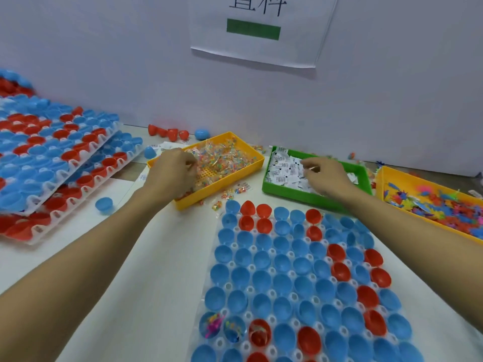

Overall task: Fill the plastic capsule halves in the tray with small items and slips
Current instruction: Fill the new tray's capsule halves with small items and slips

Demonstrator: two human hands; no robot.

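Both hands point(171, 171) point(324, 176) curled, gathering bead packets point(222, 158) at eleven o'clock and slips point(285, 168) at one (grips unclear), to fill the tray point(261, 262) at six.

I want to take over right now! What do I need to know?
Left hand: fingers curled in the yellow bin of bead packets.
Right hand: pinching among the slips in the green bin.
Capsule tray lies in front of you.
Done: three halves near its close left corner hold items.
Left: the other halves look empty.
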